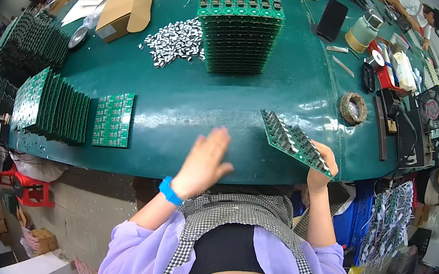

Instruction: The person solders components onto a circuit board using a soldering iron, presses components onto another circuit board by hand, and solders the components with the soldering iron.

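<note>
My right hand (320,171) grips the near corner of a green circuit board (293,140) studded with small grey parts and holds it tilted above the front edge of the green table (191,99). My left hand (203,163) is raised flat over the table's near edge, fingers apart and holding nothing; a blue band circles its wrist. A tall stack of green circuit boards (241,25) stands at the far middle, beside a heap of small silver parts (175,41).
Rows of green boards (53,105) stand on edge at the left, with one flat panel (113,119) beside them. A cardboard box (125,11), a black phone (332,19), a solder coil (353,108), and tools and a fan (432,108) at right. Other people sit at the edges.
</note>
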`<state>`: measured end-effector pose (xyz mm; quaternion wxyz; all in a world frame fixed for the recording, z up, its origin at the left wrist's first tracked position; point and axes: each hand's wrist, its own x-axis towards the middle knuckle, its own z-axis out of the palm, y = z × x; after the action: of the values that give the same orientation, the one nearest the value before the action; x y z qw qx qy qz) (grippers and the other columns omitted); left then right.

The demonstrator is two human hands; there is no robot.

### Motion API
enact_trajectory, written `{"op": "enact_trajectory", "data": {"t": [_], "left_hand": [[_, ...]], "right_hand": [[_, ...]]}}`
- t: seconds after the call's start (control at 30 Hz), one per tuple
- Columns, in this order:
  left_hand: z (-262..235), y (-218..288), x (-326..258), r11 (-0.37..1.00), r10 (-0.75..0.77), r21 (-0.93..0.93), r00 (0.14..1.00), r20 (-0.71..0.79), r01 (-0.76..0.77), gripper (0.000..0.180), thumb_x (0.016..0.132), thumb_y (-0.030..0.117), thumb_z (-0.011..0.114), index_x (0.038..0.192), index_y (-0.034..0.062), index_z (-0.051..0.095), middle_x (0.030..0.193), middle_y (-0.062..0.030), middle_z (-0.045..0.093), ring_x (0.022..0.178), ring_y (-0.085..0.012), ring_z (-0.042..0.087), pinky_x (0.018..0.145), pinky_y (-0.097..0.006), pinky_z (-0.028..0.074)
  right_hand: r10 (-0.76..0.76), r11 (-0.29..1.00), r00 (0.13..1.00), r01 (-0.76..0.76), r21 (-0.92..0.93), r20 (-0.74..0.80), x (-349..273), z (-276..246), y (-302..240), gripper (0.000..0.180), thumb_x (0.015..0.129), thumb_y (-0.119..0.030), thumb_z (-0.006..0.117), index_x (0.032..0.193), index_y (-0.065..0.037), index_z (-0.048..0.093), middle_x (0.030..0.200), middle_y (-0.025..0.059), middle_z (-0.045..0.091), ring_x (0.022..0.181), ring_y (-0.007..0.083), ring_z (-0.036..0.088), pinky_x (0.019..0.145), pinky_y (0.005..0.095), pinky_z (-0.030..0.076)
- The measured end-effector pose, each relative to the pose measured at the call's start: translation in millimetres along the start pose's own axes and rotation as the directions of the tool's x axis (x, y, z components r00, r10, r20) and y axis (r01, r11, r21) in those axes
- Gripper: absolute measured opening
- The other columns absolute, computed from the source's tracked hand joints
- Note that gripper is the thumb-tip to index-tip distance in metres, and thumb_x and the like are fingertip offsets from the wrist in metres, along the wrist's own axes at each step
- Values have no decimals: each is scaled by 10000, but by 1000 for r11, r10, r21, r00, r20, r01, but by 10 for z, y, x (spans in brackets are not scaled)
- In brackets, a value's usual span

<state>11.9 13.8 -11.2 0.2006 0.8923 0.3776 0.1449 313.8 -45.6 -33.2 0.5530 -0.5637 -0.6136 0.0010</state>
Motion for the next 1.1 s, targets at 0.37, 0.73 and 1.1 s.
{"op": "enact_trajectory", "data": {"t": [0.37, 0.73, 1.1], "left_hand": [[-248, 210, 150, 970, 142, -196, 989, -35, -146, 298, 738, 118, 703, 1020, 41, 645, 1041, -147, 639, 941, -314, 615, 823, -422, 489], [-31, 47, -139, 960, -38, -263, 880, -474, -101, 281, 655, -22, 725, 908, 37, 618, 918, -139, 647, 792, -320, 636, 684, -385, 513], [59, -67, -88, 966, -9, -208, 777, -629, -157, 294, 669, -91, 646, 951, -18, 610, 979, -192, 664, 867, -340, 668, 741, -367, 546]], "right_hand": [[-149, 981, 968, 119, 152, 203, 271, 325, -199, 158, 759, 51, 643, 913, 15, 645, 920, 151, 702, 841, 280, 699, 722, 324, 560], [-195, 974, 956, 163, 159, 217, 157, 385, -251, 158, 737, 77, 662, 877, 10, 632, 894, 152, 703, 827, 281, 705, 694, 320, 570], [-162, 984, 939, 129, 123, 305, 127, 474, -280, 166, 751, 69, 655, 902, 5, 631, 910, 146, 694, 832, 278, 695, 692, 318, 570]]}}
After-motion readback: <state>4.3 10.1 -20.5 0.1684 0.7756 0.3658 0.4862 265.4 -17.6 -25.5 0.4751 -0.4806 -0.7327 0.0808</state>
